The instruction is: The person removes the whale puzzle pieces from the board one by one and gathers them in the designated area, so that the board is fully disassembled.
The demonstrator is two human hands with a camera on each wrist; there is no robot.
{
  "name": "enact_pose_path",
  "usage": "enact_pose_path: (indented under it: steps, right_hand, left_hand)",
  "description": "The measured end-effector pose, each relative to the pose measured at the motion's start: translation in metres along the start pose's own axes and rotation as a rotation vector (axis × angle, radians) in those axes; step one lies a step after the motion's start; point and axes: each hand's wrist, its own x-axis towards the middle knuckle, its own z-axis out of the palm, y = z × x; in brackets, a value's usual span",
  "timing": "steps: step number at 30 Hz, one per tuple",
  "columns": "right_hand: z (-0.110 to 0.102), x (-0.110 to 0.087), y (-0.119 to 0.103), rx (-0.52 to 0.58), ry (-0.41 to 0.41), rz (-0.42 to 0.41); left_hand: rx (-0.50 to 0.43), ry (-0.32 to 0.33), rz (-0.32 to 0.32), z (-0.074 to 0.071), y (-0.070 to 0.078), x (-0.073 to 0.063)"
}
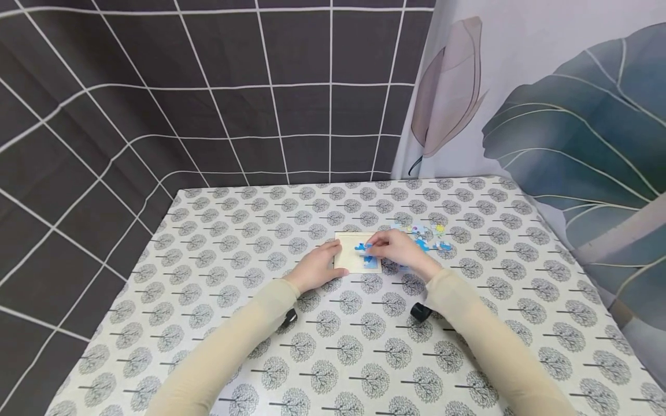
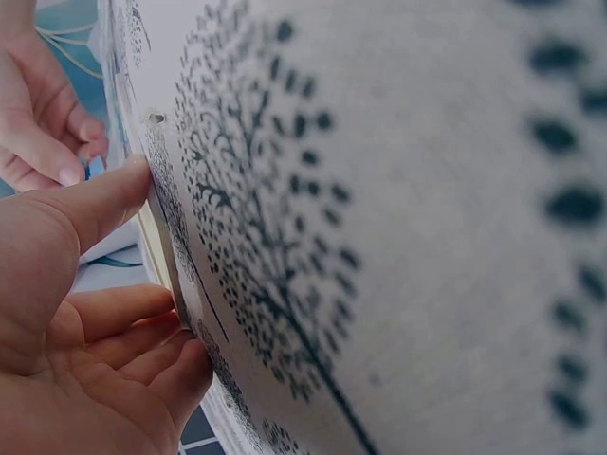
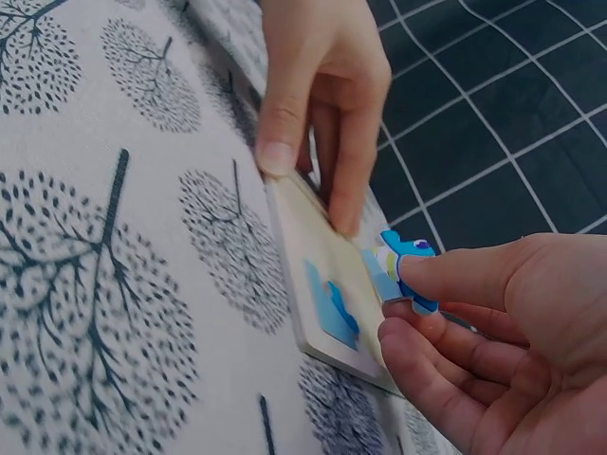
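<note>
A small wooden puzzle tray (image 1: 346, 257) lies flat on the patterned cloth. My left hand (image 1: 317, 270) holds its left side, thumb at the near corner and fingers at the far part of the edge. Between thumb and fingers my right hand (image 1: 399, 249) pinches a blue puzzle piece (image 3: 408, 265), with white, green and purple printed on it, just above the tray. A blue piece (image 3: 332, 308) sits in the tray's near right corner. In the left wrist view the tray shows only edge-on, beside the left hand's fingers (image 2: 128, 318).
Several loose puzzle pieces (image 1: 422, 244), blue and yellow among them, lie on the tree-print tablecloth (image 1: 322, 358) right of the tray. A dark gridded curtain (image 1: 302, 110) hangs behind the table, and a floral curtain (image 1: 572, 127) hangs at the right.
</note>
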Motion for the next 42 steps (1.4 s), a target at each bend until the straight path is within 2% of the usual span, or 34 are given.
enact_pose_path:
  steps: [3,8,18,26,31,37,42]
  right_hand:
    - [-0.008,-0.002,0.002,0.014,0.011,-0.004]
    - [-0.024,-0.011,0.009,-0.048,0.051,-0.007]
    - [-0.063,-0.035,0.028,0.062,0.071,0.111]
    - [-0.094,-0.055,0.041,0.022,0.127,0.150]
    - [-0.097,-0.065,0.050,0.045,0.105,0.145]
    - [-0.086,-0.072,0.062,0.057,0.015,0.141]
    - [-0.077,-0.076,0.064,0.068,-0.026,0.148]
  left_hand:
    - [0.000,0.002,-0.001,0.000,0.001,0.000]
    - [-0.010,0.002,0.005,0.003,0.003,-0.002]
    - [-0.002,0.003,-0.004,0.005,0.003,-0.002]
    - [-0.003,0.014,-0.012,0.003,0.002,-0.003]
    - [-0.010,0.018,-0.011,0.002,0.002,-0.003]
    - [0.002,0.014,-0.012,0.003,0.002,-0.001]
    - [0.004,0.017,-0.008,0.004,0.001,0.000]
